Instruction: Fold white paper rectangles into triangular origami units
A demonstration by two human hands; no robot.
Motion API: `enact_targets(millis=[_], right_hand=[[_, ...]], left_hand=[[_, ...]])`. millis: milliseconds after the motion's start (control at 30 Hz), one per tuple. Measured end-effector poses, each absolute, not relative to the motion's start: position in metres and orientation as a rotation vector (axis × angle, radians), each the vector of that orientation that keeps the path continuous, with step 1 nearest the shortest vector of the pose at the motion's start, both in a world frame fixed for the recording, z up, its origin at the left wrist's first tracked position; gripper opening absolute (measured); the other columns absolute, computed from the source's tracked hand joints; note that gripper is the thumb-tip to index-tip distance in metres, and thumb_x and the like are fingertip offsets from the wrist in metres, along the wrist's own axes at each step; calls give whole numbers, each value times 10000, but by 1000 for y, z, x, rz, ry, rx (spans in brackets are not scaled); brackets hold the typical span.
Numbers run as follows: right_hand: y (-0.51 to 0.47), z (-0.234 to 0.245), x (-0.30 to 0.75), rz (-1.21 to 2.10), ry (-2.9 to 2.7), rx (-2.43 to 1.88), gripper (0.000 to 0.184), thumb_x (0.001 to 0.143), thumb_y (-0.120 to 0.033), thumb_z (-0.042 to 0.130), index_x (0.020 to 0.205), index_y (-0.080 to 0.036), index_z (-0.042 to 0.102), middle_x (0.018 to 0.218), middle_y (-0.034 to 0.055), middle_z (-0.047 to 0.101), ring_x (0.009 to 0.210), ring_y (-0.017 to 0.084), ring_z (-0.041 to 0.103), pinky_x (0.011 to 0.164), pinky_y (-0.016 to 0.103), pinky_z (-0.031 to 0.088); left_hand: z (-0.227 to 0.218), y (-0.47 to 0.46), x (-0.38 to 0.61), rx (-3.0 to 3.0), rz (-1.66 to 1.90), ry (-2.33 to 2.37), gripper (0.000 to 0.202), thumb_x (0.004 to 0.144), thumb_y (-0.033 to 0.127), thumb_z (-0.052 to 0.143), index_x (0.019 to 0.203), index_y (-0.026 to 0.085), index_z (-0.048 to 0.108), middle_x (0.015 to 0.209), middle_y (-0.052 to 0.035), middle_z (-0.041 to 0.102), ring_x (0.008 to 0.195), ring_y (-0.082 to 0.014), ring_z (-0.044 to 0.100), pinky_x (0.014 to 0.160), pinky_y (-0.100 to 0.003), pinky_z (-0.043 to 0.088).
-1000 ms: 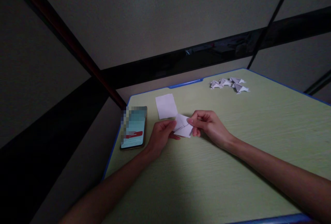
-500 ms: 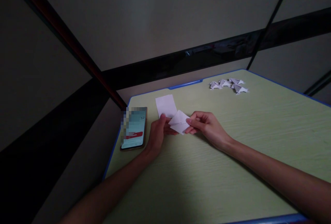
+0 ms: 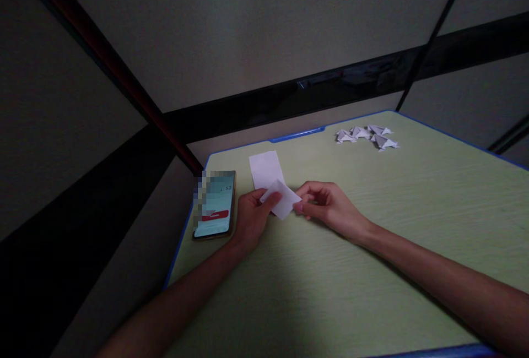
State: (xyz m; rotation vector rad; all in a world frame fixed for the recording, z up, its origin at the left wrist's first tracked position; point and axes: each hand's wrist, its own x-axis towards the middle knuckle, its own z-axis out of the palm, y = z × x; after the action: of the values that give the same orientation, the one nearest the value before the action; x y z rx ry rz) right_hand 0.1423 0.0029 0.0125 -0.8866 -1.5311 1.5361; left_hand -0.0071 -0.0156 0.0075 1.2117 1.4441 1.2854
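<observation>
A small folded white paper point(image 3: 285, 204), diamond-shaped from here, is held between both hands above the table. My left hand point(image 3: 255, 212) grips its left side, thumb lying across the upper face and the other fingers mostly hidden underneath. On the opposite side, my right hand point(image 3: 320, 201) pinches the right corner between thumb and fingers. Just behind, a flat white sheet of paper point(image 3: 265, 168) lies on the table, its near edge covered by the folded paper and my left hand.
A phone point(image 3: 215, 204) with a lit screen lies left of my left hand. Several folded white paper figures point(image 3: 382, 142) stand together at the far right of the pale green table point(image 3: 372, 292), which has a blue edge. Dark-striped panels point(image 3: 306, 91) rise right behind it.
The folded paper now shows a plain, smooth face instead of one with a visible fold line. My left thumb has moved onto it from its left side. The phone's displayed number changed.
</observation>
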Motion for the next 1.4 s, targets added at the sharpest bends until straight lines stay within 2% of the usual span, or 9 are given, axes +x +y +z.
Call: enact_targets(millis=[167, 300, 367, 500, 633, 833, 933, 1167, 1400], right_hand=[[3, 11, 146, 1397, -1678, -859, 86, 653, -201, 571, 693, -125, 562, 576, -9, 511, 527, 76, 440, 483, 208, 340], [3, 9, 150, 1226, -1771, -775, 192, 699, -152, 519, 889, -145, 540, 739, 31, 552, 664, 112, 497, 574, 233, 401], [4, 9, 152, 1119, -1878, -712, 227, 709, -116, 495, 926, -158, 546, 820, 48, 561, 705, 120, 512, 600, 242, 415], [8, 10, 157, 977, -2060, -595, 210, 709, -70, 482, 852, -155, 611, 953, 76, 560, 758, 132, 538, 604, 251, 429], [10, 10, 160, 942, -2075, -594, 144, 724, -120, 514, 787, -159, 638, 977, 79, 572, 819, 155, 552, 653, 286, 444], [14, 10, 161, 1134, -2038, -589, 89, 702, -163, 567, 695, -136, 651, 1038, 98, 564, 821, 154, 560, 679, 292, 439], [16, 10, 158, 1272, -1895, -652, 79, 676, -179, 595, 659, -126, 651, 991, 94, 579, 790, 141, 555, 652, 272, 428], [10, 6, 146, 1603, -1424, -873, 121, 597, -238, 659, 608, -120, 635, 600, 9, 611, 526, 76, 502, 517, 221, 376], [6, 5, 144, 1601, -1295, -931, 119, 555, -225, 681, 573, -117, 634, 542, 12, 618, 473, 77, 503, 486, 222, 381]], left_hand=[[6, -14, -9, 1225, 1234, 1424, 280, 586, 366, 624, 626, 89, 623, 523, 7, 548, 477, -75, 423, 439, -177, 310], [7, -15, -9, 1299, 1167, 1419, 264, 601, 347, 614, 668, 94, 645, 534, 3, 559, 478, -80, 427, 445, -185, 315], [8, -16, -8, 1337, 1120, 1400, 245, 603, 335, 616, 647, 95, 644, 513, 8, 545, 467, -79, 419, 439, -187, 304], [9, -18, -7, 1380, 1086, 1382, 211, 588, 311, 631, 541, 106, 615, 442, 31, 488, 429, -63, 374, 409, -179, 264], [8, -18, -7, 1411, 1065, 1370, 184, 596, 283, 624, 519, 117, 606, 427, 32, 482, 422, -68, 377, 399, -181, 260], [5, -17, -8, 1444, 1013, 1352, 186, 622, 284, 599, 557, 110, 618, 452, 16, 507, 437, -76, 398, 423, -188, 287], [6, -18, -7, 1457, 1018, 1362, 192, 628, 287, 591, 576, 104, 622, 466, 14, 517, 448, -76, 405, 425, -184, 291], [7, -19, -6, 1469, 1061, 1376, 190, 621, 276, 585, 571, 97, 622, 473, 17, 527, 447, -75, 412, 415, -181, 293], [8, -19, -5, 1368, 1008, 1262, 231, 642, 314, 576, 590, 97, 631, 482, 6, 561, 446, -79, 450, 433, -186, 311]])
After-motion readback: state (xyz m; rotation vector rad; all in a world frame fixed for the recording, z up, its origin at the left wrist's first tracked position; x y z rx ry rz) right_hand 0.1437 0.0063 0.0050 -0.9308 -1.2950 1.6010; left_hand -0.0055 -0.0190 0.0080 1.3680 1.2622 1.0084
